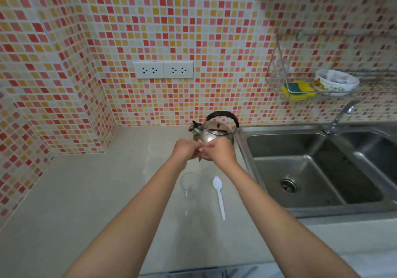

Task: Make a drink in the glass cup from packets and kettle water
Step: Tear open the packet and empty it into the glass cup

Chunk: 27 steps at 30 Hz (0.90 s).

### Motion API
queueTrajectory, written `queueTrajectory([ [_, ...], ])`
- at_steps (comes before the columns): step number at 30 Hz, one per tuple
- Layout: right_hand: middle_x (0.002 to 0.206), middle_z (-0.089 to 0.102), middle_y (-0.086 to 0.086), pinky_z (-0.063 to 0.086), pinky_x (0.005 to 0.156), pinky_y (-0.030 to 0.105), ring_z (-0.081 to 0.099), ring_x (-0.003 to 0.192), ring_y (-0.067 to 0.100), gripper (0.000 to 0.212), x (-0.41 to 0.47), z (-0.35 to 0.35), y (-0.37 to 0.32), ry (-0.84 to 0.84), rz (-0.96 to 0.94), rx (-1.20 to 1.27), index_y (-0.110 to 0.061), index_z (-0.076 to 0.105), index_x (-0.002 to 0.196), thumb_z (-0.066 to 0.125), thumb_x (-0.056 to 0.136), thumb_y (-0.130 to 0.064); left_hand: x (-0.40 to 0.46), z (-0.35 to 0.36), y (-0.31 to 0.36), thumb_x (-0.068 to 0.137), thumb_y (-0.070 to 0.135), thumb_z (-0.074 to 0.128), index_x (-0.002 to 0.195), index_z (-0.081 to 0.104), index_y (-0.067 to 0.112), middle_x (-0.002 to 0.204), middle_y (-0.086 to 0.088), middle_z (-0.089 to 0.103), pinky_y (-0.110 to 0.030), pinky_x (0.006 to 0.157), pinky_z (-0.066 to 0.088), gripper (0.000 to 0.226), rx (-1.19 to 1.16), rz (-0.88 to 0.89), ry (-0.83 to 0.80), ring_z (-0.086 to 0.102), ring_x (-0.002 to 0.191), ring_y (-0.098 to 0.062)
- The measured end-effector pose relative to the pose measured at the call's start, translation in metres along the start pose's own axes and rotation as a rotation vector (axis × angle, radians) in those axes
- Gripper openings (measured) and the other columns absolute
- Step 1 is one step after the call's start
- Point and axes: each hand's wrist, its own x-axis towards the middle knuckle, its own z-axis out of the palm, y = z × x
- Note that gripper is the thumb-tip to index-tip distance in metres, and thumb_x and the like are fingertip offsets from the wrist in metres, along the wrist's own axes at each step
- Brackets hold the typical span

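A clear glass cup (190, 183) stands upright on the beige counter (90, 191), with nothing visible inside it. Above and behind it, my left hand (186, 149) and my right hand (219, 150) meet, fingers pinched together on a small packet (200, 156) that is mostly hidden between them. A steel kettle (211, 132) with a black handle sits just behind my hands, by the sink's left rim. A white plastic spoon (219, 196) lies on the counter right of the cup, bowl pointing away from me.
A double steel sink (305, 170) with a tap (341, 116) fills the right side. On the wall above it a wire rack (279, 77) holds a yellow sponge (297, 90) and a bowl (335, 82). Two wall sockets (162, 69) sit on the tiled backsplash.
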Motion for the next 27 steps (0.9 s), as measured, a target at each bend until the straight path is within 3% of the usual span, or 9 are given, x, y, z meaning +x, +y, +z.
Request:
queueTrajectory([
  [2, 0.083, 0.073, 0.021, 0.056, 0.076, 0.036, 0.072, 0.075, 0.028, 0.009, 0.000, -0.007, 0.003, -0.066, 0.094, 0.134, -0.004, 0.074, 0.075, 0.073, 0.079, -0.012, 0.000, 0.004, -0.003, 0.085, 0.011, 0.065, 0.064, 0.060, 0.009, 0.068, -0.009, 0.062, -0.021, 0.062, 0.049, 0.022, 0.046, 0.016, -0.052, 0.058, 0.061, -0.016],
  [4, 0.084, 0.072, 0.022, 0.056, 0.078, 0.030, 0.070, 0.065, 0.022, 0.015, 0.000, -0.012, 0.004, -0.122, 0.159, 0.226, -0.007, 0.068, 0.064, 0.074, 0.077, -0.006, 0.001, 0.005, -0.005, 0.090, 0.015, 0.062, 0.070, 0.060, 0.010, 0.075, -0.009, 0.063, -0.022, 0.066, 0.050, 0.021, 0.079, 0.026, -0.110, 0.058, 0.065, -0.016],
  [7, 0.096, 0.070, 0.027, 0.054, 0.091, 0.032, 0.067, 0.065, 0.019, 0.006, -0.007, -0.019, 0.004, -0.202, 0.209, 0.348, 0.002, 0.068, 0.075, 0.069, 0.080, -0.001, 0.000, 0.002, -0.007, 0.092, 0.011, 0.058, 0.075, 0.056, 0.010, 0.074, -0.007, 0.060, -0.014, 0.057, 0.049, 0.018, 0.073, 0.041, -0.183, 0.057, 0.064, -0.014],
  [10, 0.100, 0.067, 0.035, 0.053, 0.094, 0.042, 0.069, 0.077, 0.031, 0.021, -0.011, -0.020, 0.006, -0.208, 0.207, 0.470, 0.017, 0.064, 0.099, 0.064, 0.083, 0.003, -0.001, -0.003, -0.010, 0.094, 0.005, 0.052, 0.076, 0.056, 0.009, 0.071, -0.008, 0.058, -0.011, 0.051, 0.048, 0.020, 0.063, 0.053, -0.211, 0.055, 0.061, -0.013],
  [16, 0.096, 0.068, 0.035, 0.052, 0.097, 0.040, 0.069, 0.085, 0.041, 0.015, -0.009, -0.010, -0.001, -0.207, 0.212, 0.433, 0.014, 0.064, 0.094, 0.056, 0.085, 0.005, -0.001, -0.016, -0.018, 0.095, 0.011, 0.054, 0.072, 0.059, 0.009, 0.070, -0.008, 0.060, -0.013, 0.057, 0.049, 0.024, 0.051, 0.092, -0.240, 0.055, 0.063, -0.014],
  [19, 0.098, 0.067, 0.035, 0.052, 0.095, 0.041, 0.069, 0.080, 0.038, 0.012, -0.009, -0.006, -0.007, -0.213, 0.234, 0.420, 0.006, 0.062, 0.079, 0.053, 0.087, 0.005, 0.000, -0.022, -0.023, 0.095, 0.013, 0.054, 0.071, 0.060, 0.009, 0.069, -0.006, 0.063, -0.014, 0.059, 0.051, 0.025, 0.048, 0.115, -0.228, 0.057, 0.063, -0.012],
  [23, 0.091, 0.067, 0.035, 0.056, 0.090, 0.041, 0.070, 0.079, 0.037, 0.013, -0.008, -0.003, -0.006, -0.224, 0.233, 0.476, 0.005, 0.060, 0.078, 0.051, 0.086, 0.008, -0.001, -0.025, -0.026, 0.095, 0.016, 0.055, 0.069, 0.061, 0.010, 0.067, -0.003, 0.065, -0.020, 0.066, 0.050, 0.028, 0.059, 0.135, -0.204, 0.056, 0.062, -0.012],
  [27, 0.087, 0.070, 0.030, 0.060, 0.068, 0.024, 0.072, 0.060, 0.026, 0.012, -0.005, 0.001, -0.001, -0.241, 0.200, 0.524, 0.013, 0.063, 0.088, 0.060, 0.084, 0.002, -0.003, -0.027, -0.025, 0.096, 0.012, 0.053, 0.071, 0.060, 0.009, 0.069, -0.006, 0.063, -0.024, 0.069, 0.047, 0.026, 0.059, 0.146, -0.183, 0.055, 0.062, -0.013],
])
